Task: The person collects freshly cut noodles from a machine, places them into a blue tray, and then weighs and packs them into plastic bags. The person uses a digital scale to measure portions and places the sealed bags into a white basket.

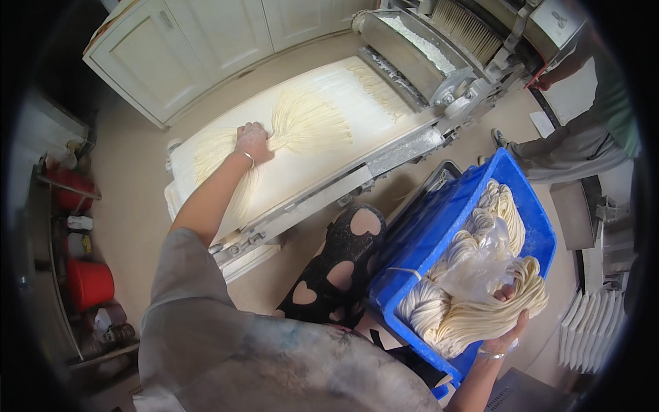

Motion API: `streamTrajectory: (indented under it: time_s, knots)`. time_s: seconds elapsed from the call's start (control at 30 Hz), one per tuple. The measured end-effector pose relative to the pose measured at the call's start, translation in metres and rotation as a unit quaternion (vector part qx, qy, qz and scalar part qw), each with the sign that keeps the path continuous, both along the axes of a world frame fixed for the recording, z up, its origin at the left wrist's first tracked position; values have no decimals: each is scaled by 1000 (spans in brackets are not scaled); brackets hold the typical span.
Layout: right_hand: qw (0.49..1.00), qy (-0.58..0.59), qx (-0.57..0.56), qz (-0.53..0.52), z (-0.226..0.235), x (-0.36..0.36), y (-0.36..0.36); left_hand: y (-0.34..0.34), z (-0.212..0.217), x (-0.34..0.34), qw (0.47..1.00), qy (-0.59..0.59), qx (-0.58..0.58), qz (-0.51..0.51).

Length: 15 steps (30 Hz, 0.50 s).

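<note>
Blue crate: landmark; contains noodle hanks, clear plastic. Loose noodles: on conveyor, beyond and left of crate. Left hand: fingers clamped round their gathered middle. Right hand: fingers curled round a held hank, crate's near-right side. Step, judged: gathering strands, steadying the hank. Next move apparently calls for firm, even grip, strands untangled.

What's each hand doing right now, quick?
Left hand: closed, gripping loose noodles on the white belt.
Right hand: closed around a noodle bundle at the blue crate.
</note>
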State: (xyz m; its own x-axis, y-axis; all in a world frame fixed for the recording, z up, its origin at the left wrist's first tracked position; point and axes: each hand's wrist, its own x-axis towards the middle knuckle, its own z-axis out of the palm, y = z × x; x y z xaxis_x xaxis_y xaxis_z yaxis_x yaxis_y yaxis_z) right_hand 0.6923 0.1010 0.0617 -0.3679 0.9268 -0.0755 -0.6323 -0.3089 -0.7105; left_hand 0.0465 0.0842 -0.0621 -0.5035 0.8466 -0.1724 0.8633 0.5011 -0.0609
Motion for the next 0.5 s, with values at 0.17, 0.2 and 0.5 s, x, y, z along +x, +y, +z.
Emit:
streamTrajectory:
  time_s: [0.17,0.2,0.5]
  knots:
    - [1000,-4,-23,-2,-10,10,5,-51,13,-1,973,-204,102,40]
    - [1000,1,-30,4,-13,12,6,-58,24,-2,966,-233,99,42]
    - [998,43,-29,40,-12,9,8,-52,255,141,934,-229,126,-245]
